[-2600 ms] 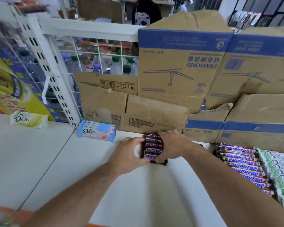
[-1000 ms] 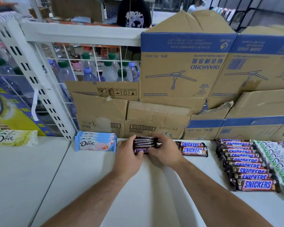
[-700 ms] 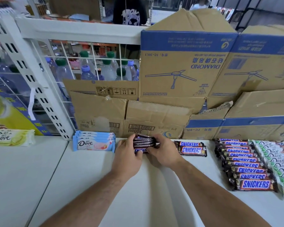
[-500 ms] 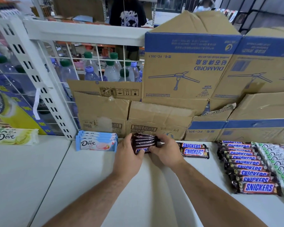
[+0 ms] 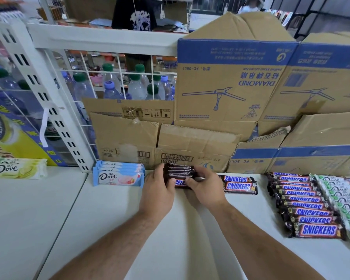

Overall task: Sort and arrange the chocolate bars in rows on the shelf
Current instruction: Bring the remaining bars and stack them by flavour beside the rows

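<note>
While both hands clamp one bundle, sorting looks abt half done, judging by what lies on the shelf (image 5: pixel 129 229). Landmark: the blue Dove stack (image 5: pixel 119 174), squared up at the back w/ cardboard boxes (image 5: pixel 190 146) right behind it. Just right of that stack sits the Snickers bundle (image 5: pixel 179 171), several bars piled flat. The left hand (image 5: pixel 158 190) has its grip curled round the end nearest the Dove stack, and the right hand (image 5: pixel 206 188) has its grip closed on the opp. end, fingers pinching the front bar (neither grip slack, nothing else held). Further right of the Dove stack lies a Snickers pair (image 5: pixel 239 184), neat but apart from the bundle. Well right of the Dove stack a long Snickers row (image 5: pixel 307 207) runs toward the front edge, overlapped and skewed, w/ a green-white Dove row (image 5: pixel 339 199) beyond it, equally loose. Well left of the Dove stack, a lone pale-green Dove bar (image 5: pixel 16 168) lies on the next shelf panel. Done, prob.: blue Dove. Left, as I read it: seat the bundle, merge the pair, straighten both far rows, place the stray bar.
</note>
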A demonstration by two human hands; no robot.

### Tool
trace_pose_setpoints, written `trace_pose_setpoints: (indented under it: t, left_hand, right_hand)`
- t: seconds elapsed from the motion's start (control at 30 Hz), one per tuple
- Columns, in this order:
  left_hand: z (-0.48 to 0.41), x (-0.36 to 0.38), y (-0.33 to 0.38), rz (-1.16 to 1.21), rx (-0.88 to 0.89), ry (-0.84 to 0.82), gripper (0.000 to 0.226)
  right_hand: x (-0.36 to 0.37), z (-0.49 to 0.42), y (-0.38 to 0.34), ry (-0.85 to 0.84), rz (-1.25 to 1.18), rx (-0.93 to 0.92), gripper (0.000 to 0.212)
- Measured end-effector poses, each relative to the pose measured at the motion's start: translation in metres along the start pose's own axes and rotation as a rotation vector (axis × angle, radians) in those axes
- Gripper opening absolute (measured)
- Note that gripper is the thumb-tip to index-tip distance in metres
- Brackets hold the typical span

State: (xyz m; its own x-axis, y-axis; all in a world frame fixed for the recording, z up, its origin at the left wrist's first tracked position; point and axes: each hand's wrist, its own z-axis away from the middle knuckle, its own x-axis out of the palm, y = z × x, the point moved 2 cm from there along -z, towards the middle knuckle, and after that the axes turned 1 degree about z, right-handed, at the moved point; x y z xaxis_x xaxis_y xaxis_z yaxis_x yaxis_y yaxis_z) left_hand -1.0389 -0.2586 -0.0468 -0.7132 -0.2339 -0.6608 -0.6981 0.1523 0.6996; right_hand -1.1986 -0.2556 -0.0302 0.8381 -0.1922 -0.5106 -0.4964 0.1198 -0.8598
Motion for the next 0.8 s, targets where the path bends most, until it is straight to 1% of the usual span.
trace_pose_setpoints:
  t: [0.1,0.23,0.27,0.33,0.4,0.47,0.53,0.8]
  left_hand:
    - [-0.0001,-0.0007,-0.0011,-0.015,0.029,0.005,0.039]
    - [-0.0012,0.0003,-0.0015,-0.068,0.059,-0.019,0.041]
    - [-0.0002,-0.0004,-0.0002,-0.058,0.055,-0.014,0.044]
    - [0.0031,-0.0050,0.0039,0.035,0.016,0.021,0.046]
    - [0.0055,-0.0079,0.0047,0.101,0.022,0.061,0.039]
    - [0.0054,-0.0074,0.0029,0.080,0.035,0.062,0.030]
    - [0.0032,-0.0057,0.0011,0.069,0.005,0.040,0.027]
    - [0.0018,-0.0037,-0.0003,0.058,0.010,0.034,0.027]
  right_hand:
    - [0.0002,-0.0014,0.0008,0.000,0.010,0.021,0.024]
    - [0.0011,-0.0026,0.0024,0.018,0.008,0.040,0.030]
    - [0.0018,-0.0022,0.0032,0.025,0.012,0.043,0.034]
    - [0.0031,-0.0013,0.0058,0.037,0.009,0.046,0.042]
    - [0.0034,-0.0006,0.0075,0.043,0.003,0.056,0.046]
    - [0.0026,-0.0001,0.0073,0.038,0.019,0.060,0.043]
    - [0.0018,-0.0006,0.0063,0.036,0.029,0.069,0.041]
    - [0.0025,-0.0015,0.0059,0.039,0.050,0.085,0.043]
